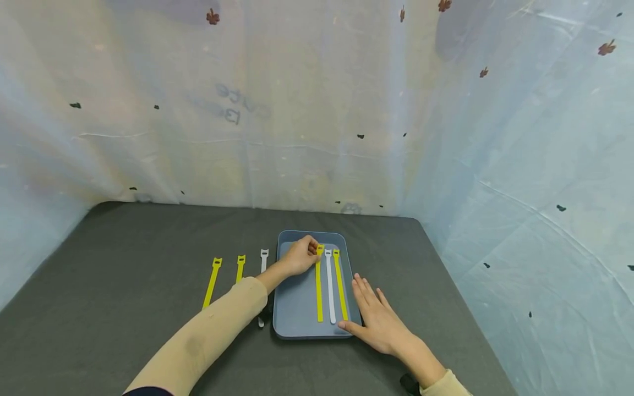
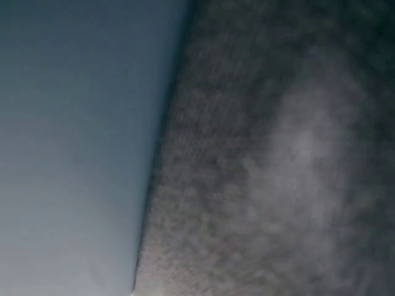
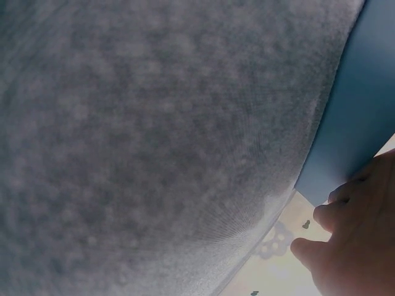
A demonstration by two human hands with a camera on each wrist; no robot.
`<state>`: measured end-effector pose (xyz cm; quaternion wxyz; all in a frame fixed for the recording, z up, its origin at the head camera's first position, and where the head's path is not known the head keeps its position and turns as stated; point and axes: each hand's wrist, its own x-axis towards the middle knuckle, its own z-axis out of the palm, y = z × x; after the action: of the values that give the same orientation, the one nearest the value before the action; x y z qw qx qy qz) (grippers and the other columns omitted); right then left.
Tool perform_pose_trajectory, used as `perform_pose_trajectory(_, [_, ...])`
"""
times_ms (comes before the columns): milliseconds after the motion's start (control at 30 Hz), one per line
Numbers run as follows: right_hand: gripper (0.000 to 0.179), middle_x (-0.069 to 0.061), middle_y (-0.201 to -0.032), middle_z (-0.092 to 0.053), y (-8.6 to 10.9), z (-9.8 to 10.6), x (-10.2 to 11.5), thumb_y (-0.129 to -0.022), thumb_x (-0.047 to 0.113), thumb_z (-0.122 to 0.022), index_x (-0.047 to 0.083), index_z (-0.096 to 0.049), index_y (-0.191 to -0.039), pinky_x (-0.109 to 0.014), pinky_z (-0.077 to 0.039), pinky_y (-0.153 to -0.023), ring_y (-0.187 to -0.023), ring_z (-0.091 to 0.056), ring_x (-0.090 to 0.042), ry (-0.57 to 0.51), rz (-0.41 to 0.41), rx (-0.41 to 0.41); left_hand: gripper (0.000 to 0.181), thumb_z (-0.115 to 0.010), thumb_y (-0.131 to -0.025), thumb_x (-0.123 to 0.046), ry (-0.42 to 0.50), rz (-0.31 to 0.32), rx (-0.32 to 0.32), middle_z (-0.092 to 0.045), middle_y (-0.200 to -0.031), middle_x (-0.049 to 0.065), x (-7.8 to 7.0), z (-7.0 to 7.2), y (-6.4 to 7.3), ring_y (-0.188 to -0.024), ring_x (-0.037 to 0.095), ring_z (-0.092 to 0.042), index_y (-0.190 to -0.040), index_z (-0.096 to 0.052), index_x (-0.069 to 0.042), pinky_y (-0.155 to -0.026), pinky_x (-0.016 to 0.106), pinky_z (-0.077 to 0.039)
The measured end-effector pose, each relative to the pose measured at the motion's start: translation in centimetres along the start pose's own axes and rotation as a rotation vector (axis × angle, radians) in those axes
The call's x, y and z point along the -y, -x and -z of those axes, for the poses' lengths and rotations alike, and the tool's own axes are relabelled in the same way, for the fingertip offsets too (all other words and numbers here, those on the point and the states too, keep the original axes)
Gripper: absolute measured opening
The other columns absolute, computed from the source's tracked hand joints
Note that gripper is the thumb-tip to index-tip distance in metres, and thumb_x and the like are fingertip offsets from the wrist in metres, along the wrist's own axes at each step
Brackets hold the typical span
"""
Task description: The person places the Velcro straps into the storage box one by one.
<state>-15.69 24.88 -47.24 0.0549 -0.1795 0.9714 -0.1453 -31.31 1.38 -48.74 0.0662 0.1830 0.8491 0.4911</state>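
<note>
My left hand (image 1: pixel 299 256) reaches over the blue-grey tray (image 1: pixel 294 313) and pinches the slotted head of a yellow cable strap (image 1: pixel 319 291). That strap lies lengthwise in the tray, left of a white cable strap (image 1: pixel 330 289) and another yellow strap (image 1: pixel 340 291). At the tray's right edge, my right hand (image 1: pixel 376 322) rests with straight fingers spread and thumb over the near corner. The right wrist view shows its fingers (image 3: pixel 330 219) against the tray's outer wall (image 3: pixel 352 117). In the left wrist view only the tray side (image 2: pixel 74 154) and cloth appear; the hand is out of sight.
Left of the tray, two yellow straps (image 1: pixel 212 283) and one white strap (image 1: pixel 264 261) lie apart on the dark grey cloth (image 1: pixel 148 247). My left forearm partly covers them. Pale patterned sheeting (image 1: pixel 297 165) hangs behind the table and along its sides.
</note>
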Motion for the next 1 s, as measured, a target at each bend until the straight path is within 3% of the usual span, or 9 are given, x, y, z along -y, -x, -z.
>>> perform_pose_trajectory(200, [0.102, -0.011, -0.174, -0.009, 0.0, -0.2, -0.1, -0.097, 0.067, -0.059, 0.004, -0.017, -0.166, -0.063, -0.014, -0.125, -0.16, -0.012, -0.032, -0.006, -0.008, 0.001, 0.03, -0.073, -0.097, -0.004, -0.048, -0.009, 0.015, -0.064, -0.104, 0.009, 0.4, 0.2, -0.3, -0.093, 0.022, -0.062, -0.124, -0.061, -0.001, -0.084, 0.038, -0.054])
perform_pose_trajectory(467, [0.102, -0.011, -0.174, -0.009, 0.0, -0.2, -0.1, -0.098, 0.067, -0.058, 0.004, -0.016, -0.166, -0.063, -0.013, -0.125, -0.16, -0.011, -0.031, -0.005, -0.007, 0.002, 0.033, -0.075, -0.097, -0.009, -0.194, -0.065, 0.053, -0.062, -0.102, 0.005, 0.9, 0.2, -0.7, -0.086, 0.018, -0.058, -0.128, -0.064, -0.003, -0.078, 0.036, -0.052])
perform_pose_trajectory(700, [0.103, -0.011, -0.174, -0.008, -0.1, -0.2, 0.0, -0.097, 0.069, -0.056, 0.005, -0.015, -0.166, -0.063, -0.013, -0.125, -0.16, -0.011, -0.03, 0.001, -0.005, 0.009, 0.035, -0.074, -0.099, -0.016, -0.277, -0.059, 0.057, -0.059, -0.111, 0.005, 1.1, 0.3, -0.7, -0.091, 0.017, -0.057, -0.131, -0.064, -0.005, -0.078, 0.035, -0.051])
perform_pose_trajectory(1000, [0.102, -0.012, -0.174, -0.009, -0.2, -0.2, -0.2, -0.098, 0.067, -0.057, 0.003, -0.016, -0.166, -0.064, -0.014, -0.124, -0.159, -0.013, -0.033, 0.008, 0.001, -0.003, 0.041, -0.074, -0.1, -0.022, -0.366, -0.061, 0.056, -0.052, -0.116, 0.009, 1.0, 0.0, -1.2, -0.084, 0.019, -0.053, -0.138, -0.066, -0.009, -0.069, 0.031, -0.045])
